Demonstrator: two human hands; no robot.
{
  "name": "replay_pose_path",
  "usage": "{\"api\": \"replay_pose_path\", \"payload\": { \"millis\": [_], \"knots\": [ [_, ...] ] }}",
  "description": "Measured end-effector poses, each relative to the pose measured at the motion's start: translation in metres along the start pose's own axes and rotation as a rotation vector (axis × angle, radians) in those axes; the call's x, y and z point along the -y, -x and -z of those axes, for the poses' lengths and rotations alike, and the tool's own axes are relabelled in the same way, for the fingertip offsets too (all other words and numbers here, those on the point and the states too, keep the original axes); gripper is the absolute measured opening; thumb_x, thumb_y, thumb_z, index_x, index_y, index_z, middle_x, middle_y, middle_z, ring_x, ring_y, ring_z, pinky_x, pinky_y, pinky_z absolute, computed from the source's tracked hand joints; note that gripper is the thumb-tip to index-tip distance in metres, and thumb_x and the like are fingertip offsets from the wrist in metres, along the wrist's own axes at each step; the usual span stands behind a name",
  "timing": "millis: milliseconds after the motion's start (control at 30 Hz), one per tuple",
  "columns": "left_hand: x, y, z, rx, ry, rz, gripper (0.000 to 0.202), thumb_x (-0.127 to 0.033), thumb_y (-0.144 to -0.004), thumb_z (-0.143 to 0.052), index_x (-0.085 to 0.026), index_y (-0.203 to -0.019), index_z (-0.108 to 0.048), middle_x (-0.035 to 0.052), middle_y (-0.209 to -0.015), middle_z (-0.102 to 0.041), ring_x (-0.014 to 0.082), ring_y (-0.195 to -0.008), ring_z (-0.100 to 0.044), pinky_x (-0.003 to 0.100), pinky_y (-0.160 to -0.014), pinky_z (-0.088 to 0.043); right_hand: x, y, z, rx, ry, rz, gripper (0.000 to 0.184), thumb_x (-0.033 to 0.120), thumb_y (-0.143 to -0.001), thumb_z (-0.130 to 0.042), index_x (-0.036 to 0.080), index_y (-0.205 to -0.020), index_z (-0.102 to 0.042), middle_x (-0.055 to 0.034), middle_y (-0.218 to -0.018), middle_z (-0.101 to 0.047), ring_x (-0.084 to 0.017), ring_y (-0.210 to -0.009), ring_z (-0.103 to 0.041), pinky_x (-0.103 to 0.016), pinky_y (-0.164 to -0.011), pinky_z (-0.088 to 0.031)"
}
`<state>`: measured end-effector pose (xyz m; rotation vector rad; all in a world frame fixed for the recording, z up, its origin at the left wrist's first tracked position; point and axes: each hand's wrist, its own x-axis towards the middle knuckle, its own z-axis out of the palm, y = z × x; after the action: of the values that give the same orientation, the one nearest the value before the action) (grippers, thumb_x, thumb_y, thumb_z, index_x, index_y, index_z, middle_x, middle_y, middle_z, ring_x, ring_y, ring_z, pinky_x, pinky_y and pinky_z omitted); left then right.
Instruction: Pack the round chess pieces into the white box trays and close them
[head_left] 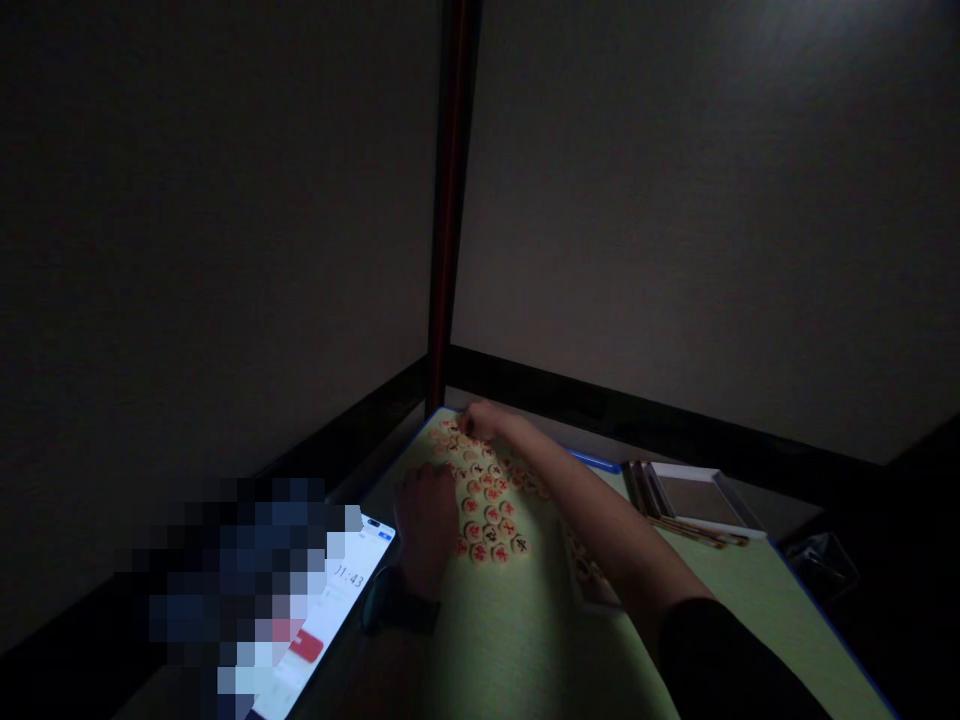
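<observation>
Round Chinese chess pieces (492, 513) with red or dark characters lie loosely spread on a light green tabletop (487, 640). My right hand (482, 420) reaches across to the far end of the spread. Its fingers are curled down at the pieces there, and whatever is between them is hidden. Close beside the left edge of the pieces rests my left hand (426, 515), back upward, with a dark watch (397, 603) on the wrist. Shadow hides its fingertips. Under my right forearm sits a shallow box (600, 600) with more pieces in it, partly covered.
At left a lit phone (330, 610) shows a timer, next to a pixelated area. An open white box or lid (705, 495) and stacked thin boxes (645, 490) stand at the right edge. Walls meet in a dark corner behind the table. A clear plastic bag (821, 565) is at right.
</observation>
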<state>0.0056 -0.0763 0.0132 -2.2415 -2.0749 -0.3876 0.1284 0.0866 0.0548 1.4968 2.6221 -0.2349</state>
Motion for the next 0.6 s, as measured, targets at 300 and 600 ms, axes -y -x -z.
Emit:
{"api": "replay_pose_path", "payload": {
  "millis": [300, 600],
  "knots": [
    [-0.001, -0.001, -0.002, 0.005, -0.015, -0.009, 0.039, -0.008, -0.093, -0.035, -0.014, -0.107, -0.071, 0.0166, -0.103, -0.069, 0.0294, -0.099, -0.065, 0.039, -0.078, -0.05, 0.011, 0.0, 0.0, 0.099, 0.073, -0.053, 0.037, 0.009, -0.074, -0.066, 0.021, -0.105, -0.079, -0.0019, -0.099, -0.079, -0.018, -0.091, -0.072, -0.018, -0.072, -0.05],
    [-0.003, 0.0, 0.001, 0.051, 0.014, -0.011, 0.039, -0.007, -0.094, -0.034, -0.013, -0.109, -0.069, 0.0154, -0.105, -0.069, 0.0266, -0.102, -0.065, 0.035, -0.08, -0.049, 0.011, 0.015, 0.004, 0.026, 0.068, -0.07, 0.032, 0.015, -0.076, -0.068, 0.016, -0.107, -0.076, -0.0077, -0.105, -0.077, -0.02, -0.095, -0.07, -0.02, -0.073, -0.048]
  ]
}}
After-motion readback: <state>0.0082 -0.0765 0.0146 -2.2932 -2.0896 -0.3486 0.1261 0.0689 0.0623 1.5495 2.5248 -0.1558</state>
